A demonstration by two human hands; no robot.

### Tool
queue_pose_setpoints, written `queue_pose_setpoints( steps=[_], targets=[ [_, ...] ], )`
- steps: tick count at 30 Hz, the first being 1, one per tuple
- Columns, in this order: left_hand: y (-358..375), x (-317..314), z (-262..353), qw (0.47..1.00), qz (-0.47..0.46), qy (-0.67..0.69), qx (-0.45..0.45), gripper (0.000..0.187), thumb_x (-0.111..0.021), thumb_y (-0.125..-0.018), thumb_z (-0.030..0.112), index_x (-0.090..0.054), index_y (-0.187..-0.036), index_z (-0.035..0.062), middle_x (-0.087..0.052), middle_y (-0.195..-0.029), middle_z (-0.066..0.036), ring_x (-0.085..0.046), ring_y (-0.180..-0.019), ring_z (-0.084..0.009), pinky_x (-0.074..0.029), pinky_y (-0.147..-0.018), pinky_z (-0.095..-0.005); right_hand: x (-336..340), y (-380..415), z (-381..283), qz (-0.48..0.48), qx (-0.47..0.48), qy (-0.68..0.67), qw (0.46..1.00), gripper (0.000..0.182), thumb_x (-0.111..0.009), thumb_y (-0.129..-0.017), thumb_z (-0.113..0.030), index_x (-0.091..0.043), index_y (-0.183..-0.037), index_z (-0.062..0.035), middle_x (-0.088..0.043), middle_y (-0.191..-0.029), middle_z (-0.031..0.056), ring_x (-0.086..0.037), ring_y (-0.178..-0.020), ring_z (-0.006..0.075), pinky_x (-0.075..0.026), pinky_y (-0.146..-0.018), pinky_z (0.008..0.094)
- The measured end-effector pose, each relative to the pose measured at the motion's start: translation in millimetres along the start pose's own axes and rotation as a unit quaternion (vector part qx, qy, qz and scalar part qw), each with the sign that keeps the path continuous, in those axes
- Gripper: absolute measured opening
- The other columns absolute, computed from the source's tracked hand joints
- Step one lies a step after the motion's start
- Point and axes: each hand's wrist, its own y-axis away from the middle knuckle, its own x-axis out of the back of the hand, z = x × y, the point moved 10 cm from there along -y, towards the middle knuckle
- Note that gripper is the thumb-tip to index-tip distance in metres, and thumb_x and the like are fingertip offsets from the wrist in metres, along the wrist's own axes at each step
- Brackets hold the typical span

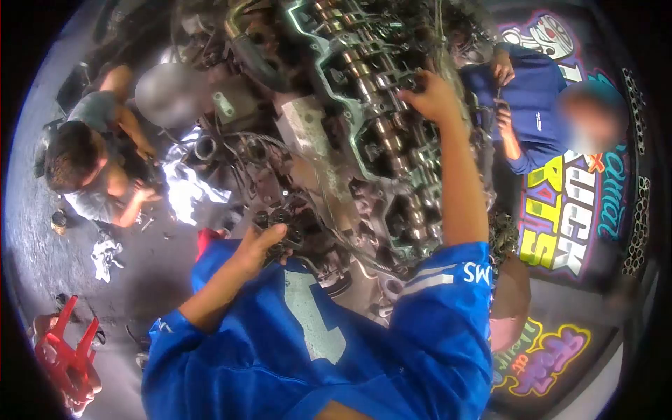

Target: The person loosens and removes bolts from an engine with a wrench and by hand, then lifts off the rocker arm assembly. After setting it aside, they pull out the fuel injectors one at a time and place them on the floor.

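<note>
A large engine with its top exposed lies in front of me, its camshaft (pixel 383 129) and rows of valve gear in plain sight. Over the right side of this valve gear is my right hand (pixel 435 98), thumb and fingers apart and nothing seen in its grasp. My left hand (pixel 262 245) is lower and to the left, close to my body, with its fingers closed round a dark metal engine part (pixel 283 222). Some of those fingers are hidden behind the part. A braided cable (pixel 323 192) runs across the engine between my two hands.
One person (pixel 94 157) crouches at the left by a white cloth (pixel 192 185). Another, in a dark blue shirt (pixel 528 98), stands across the engine holding a small object. A red stand (pixel 70 357) and a crumpled rag (pixel 106 259) are on the floor.
</note>
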Motion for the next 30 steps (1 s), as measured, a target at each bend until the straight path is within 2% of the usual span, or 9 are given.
queue_pose_setpoints(
  steps=[2, 6, 9, 16, 18, 21, 25, 29, 30],
  targets=[
    [0.7, 2.4, 0.9, 1.0, 0.009, -0.002, -0.004, 0.042, -0.062, -0.081, 0.036, -0.054, -0.101, 0.0007, -0.06, -0.077, -0.009, -0.058, -0.063, -0.0158, -0.047, -0.047, -0.0269, -2.3, 3.5, 2.9, -0.021, -0.076, 0.089, 0.993, 0.065, -0.077, -0.061, -0.042, -0.058, -0.113, -0.0085, -0.063, -0.105, 0.0153, -0.058, -0.101, 0.0322, -0.046, -0.085, 0.0414],
    [1.8, 10.2, -2.6, 0.999, 0.019, -0.025, -0.005, 0.051, -0.062, -0.078, 0.045, -0.053, -0.102, 0.0005, -0.06, -0.078, -0.01, -0.06, -0.061, -0.0171, -0.048, -0.046, -0.0288, -10.4, -0.5, 6.2, -0.045, -0.099, 0.12, 0.987, 0.055, -0.077, -0.062, -0.039, -0.063, -0.104, -0.0078, -0.064, -0.1, 0.0158, -0.06, -0.097, 0.0317, -0.047, -0.083, 0.0413],
    [6.7, 9.6, 3.7, 1.0, 0.018, 0.0, -0.016, 0.041, -0.061, -0.081, 0.036, -0.054, -0.1, 0.0004, -0.06, -0.08, -0.009, -0.058, -0.065, -0.0172, -0.046, -0.048, -0.0281, -16.6, -5.8, 12.3, -0.059, -0.094, 0.099, 0.989, 0.047, -0.076, -0.061, -0.033, -0.065, -0.098, -0.0067, -0.065, -0.096, 0.017, -0.062, -0.093, 0.032, -0.048, -0.081, 0.0403],
    [10.7, 15.0, 3.6, 0.999, 0.034, 0.007, -0.015, 0.04, -0.062, -0.081, 0.036, -0.053, -0.101, 0.0024, -0.06, -0.08, -0.009, -0.058, -0.065, -0.0162, -0.046, -0.048, -0.0278, -17.5, -9.7, 18.2, -0.039, -0.066, 0.066, 0.995, 0.04, -0.074, -0.055, -0.029, -0.067, -0.086, -0.0048, -0.066, -0.085, 0.0174, -0.063, -0.083, 0.0326, -0.049, -0.076, 0.0383],
    [7.5, 15.5, 2.5, 0.999, 0.029, -0.019, -0.016, 0.051, -0.062, -0.078, 0.043, -0.049, -0.107, 0.0026, -0.059, -0.079, -0.01, -0.059, -0.063, -0.0173, -0.049, -0.047, -0.0291, -12.4, -11.1, 16.9, -0.04, -0.048, 0.061, 0.996, 0.04, -0.075, -0.055, -0.028, -0.067, -0.087, -0.0044, -0.066, -0.084, 0.0169, -0.064, -0.082, 0.0306, -0.049, -0.075, 0.0367],
    [7.2, 12.2, 6.3, 0.999, 0.019, -0.017, -0.024, 0.051, -0.062, -0.079, 0.043, -0.05, -0.106, 0.0019, -0.059, -0.079, -0.01, -0.059, -0.063, -0.0174, -0.049, -0.047, -0.0294, 6.0, -13.0, 15.1, -0.036, -0.033, -0.051, 0.997, 0.04, -0.076, -0.056, -0.025, -0.066, -0.086, -0.0015, -0.066, -0.082, 0.0145, -0.063, -0.078, 0.0237, -0.048, -0.074, 0.0328],
    [4.9, 11.5, 5.8, 0.999, 0.027, -0.037, -0.016, 0.048, -0.06, -0.08, 0.043, -0.052, -0.103, 0.0014, -0.059, -0.08, -0.011, -0.059, -0.063, -0.0177, -0.049, -0.047, -0.0294, 13.8, -12.7, 13.6, -0.031, 0.015, -0.042, 0.999, 0.042, -0.076, -0.057, -0.024, -0.065, -0.089, 0.0004, -0.066, -0.078, 0.0123, -0.062, -0.075, 0.0208, -0.048, -0.073, 0.0314],
    [1.4, 11.8, -2.6, 0.999, 0.013, -0.036, -0.005, 0.046, -0.059, -0.081, 0.043, -0.053, -0.1, 0.0011, -0.059, -0.079, -0.011, -0.059, -0.062, -0.0175, -0.048, -0.047, -0.0289, 2.0, -15.7, 27.3, -0.041, 0.006, -0.155, 0.987, 0.038, -0.074, -0.06, -0.02, -0.065, -0.091, 0.0009, -0.064, -0.073, 0.0098, -0.06, -0.067, 0.0161, -0.048, -0.064, 0.0291],
    [1.4, 11.8, -2.8, 0.999, 0.017, -0.039, -0.003, 0.045, -0.058, -0.082, 0.042, -0.053, -0.099, 0.0012, -0.059, -0.078, -0.011, -0.059, -0.062, -0.0173, -0.048, -0.047, -0.0287, 5.7, -7.6, 18.3, -0.078, -0.048, -0.186, 0.978, 0.036, -0.073, -0.061, -0.017, -0.065, -0.091, 0.0005, -0.063, -0.071, 0.0083, -0.059, -0.063, 0.0137, -0.047, -0.059, 0.0276]
  ],
)
